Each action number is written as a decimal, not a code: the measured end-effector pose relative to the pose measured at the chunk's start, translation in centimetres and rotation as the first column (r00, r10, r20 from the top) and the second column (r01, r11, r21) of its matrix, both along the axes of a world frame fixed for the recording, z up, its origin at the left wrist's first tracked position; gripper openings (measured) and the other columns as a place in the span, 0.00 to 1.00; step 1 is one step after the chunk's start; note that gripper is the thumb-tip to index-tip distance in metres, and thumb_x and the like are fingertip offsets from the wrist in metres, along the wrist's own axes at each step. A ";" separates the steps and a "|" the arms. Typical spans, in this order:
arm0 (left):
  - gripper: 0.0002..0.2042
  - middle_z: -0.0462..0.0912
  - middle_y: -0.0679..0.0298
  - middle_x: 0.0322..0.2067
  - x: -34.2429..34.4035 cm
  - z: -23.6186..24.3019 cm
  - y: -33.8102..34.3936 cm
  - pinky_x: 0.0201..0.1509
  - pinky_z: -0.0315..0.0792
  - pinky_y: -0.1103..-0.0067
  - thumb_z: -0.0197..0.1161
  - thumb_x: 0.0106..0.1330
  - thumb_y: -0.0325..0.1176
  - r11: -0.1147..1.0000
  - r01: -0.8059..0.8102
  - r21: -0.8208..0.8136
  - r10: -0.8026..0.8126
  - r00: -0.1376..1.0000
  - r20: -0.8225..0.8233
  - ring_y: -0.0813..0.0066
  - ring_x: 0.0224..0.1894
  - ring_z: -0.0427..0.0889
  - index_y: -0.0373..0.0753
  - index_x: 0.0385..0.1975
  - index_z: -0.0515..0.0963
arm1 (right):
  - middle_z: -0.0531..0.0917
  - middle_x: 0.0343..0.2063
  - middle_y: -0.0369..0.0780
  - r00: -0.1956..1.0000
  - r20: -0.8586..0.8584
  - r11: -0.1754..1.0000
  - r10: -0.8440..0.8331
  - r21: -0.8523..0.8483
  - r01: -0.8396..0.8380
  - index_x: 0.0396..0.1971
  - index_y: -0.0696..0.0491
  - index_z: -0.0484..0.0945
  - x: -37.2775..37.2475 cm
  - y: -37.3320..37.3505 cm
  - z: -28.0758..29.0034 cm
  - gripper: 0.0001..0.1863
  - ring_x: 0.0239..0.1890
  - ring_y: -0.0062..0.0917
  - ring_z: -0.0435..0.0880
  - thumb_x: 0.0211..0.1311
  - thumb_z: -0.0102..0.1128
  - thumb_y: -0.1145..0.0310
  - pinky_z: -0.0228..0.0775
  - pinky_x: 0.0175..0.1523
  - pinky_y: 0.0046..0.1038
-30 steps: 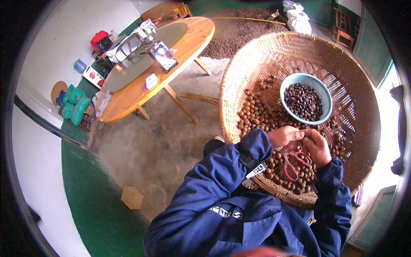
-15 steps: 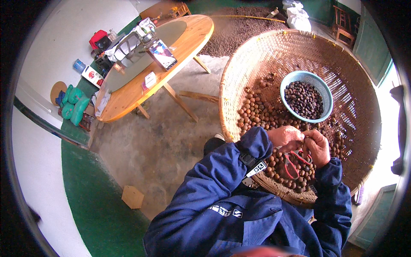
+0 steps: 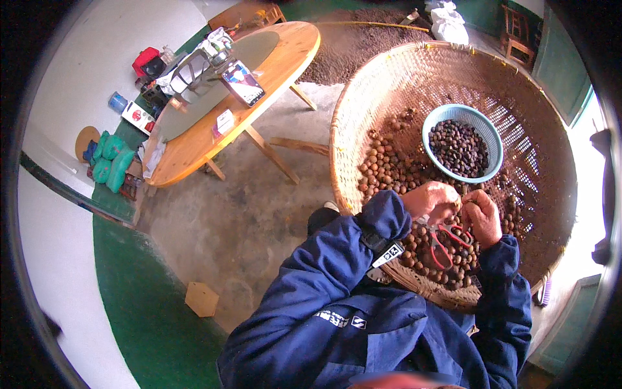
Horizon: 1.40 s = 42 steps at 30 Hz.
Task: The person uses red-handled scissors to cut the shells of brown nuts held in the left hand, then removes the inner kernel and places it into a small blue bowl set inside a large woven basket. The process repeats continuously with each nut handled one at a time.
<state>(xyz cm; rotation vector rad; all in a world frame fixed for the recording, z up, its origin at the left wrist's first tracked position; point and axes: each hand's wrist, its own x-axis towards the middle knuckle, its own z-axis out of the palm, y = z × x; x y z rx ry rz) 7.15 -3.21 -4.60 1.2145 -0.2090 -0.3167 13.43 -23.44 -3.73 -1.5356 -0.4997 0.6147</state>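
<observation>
My left hand (image 3: 433, 201) and my right hand (image 3: 481, 217) meet over the near half of a large woven bamboo basket (image 3: 544, 149), fingertips pinched around something too small to make out. Red-handled scissors (image 3: 439, 253) lie just under them among round brown nuts (image 3: 382, 162). Behind my hands, a light blue plastic colander (image 3: 433, 115) holds a heap of small dark seeds (image 3: 458, 142).
A round wooden table (image 3: 194, 153) at left bears a propped phone (image 3: 241, 83) and clutter. Green sacks (image 3: 117, 167) lie by the wall. A large spread of nuts (image 3: 350, 55), white sacks (image 3: 449, 26) and a wooden chair (image 3: 516, 35) are at the back.
My fingertips have shifted slightly: the left hand's fingers curl more, and the right hand has turned a little. The scene has risen slightly in the picture; the scissors stay among the nuts.
</observation>
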 end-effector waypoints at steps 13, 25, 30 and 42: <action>0.11 0.77 0.67 0.26 0.6 -0.6 -0.2 0.25 0.72 0.82 0.52 0.71 0.37 0.981 -0.183 -0.058 0.173 0.975 -0.139 0.80 0.25 0.77 0.36 0.41 0.76 | 0.73 0.15 0.39 0.907 -0.411 0.985 0.096 0.169 -0.028 0.26 0.56 0.71 -0.5 0.4 0.5 0.05 0.11 0.21 0.67 0.55 0.44 0.74 0.56 0.15 0.22; 0.15 0.77 0.70 0.27 1.0 -0.6 -0.4 0.28 0.70 0.83 0.52 0.72 0.40 0.972 -0.229 -0.063 0.219 0.967 -0.129 0.82 0.25 0.73 0.35 0.47 0.76 | 0.71 0.19 0.28 0.989 -0.144 0.999 0.035 0.013 -0.034 0.39 0.50 0.78 0.1 -0.3 -1.3 0.07 0.18 0.12 0.66 0.66 0.55 0.64 0.57 0.21 0.19; 0.15 0.79 0.69 0.30 0.8 0.0 -0.4 0.27 0.70 0.84 0.55 0.71 0.39 0.970 -0.241 -0.016 0.232 0.948 -0.218 0.81 0.26 0.75 0.37 0.50 0.76 | 0.70 0.20 0.26 0.952 -0.290 0.989 -0.100 0.078 0.128 0.40 0.54 0.78 -0.1 0.5 -0.6 0.07 0.19 0.10 0.64 0.65 0.52 0.73 0.53 0.22 0.16; 0.11 0.79 0.68 0.29 0.7 -0.4 -0.5 0.31 0.70 0.82 0.56 0.70 0.37 0.974 -0.188 0.128 0.179 0.981 0.078 0.82 0.28 0.75 0.37 0.42 0.79 | 0.82 0.43 0.42 0.948 0.292 0.990 -0.124 0.101 0.098 0.52 0.63 0.72 -1.0 1.7 -1.8 0.19 0.44 0.22 0.80 0.65 0.60 0.71 0.74 0.48 0.26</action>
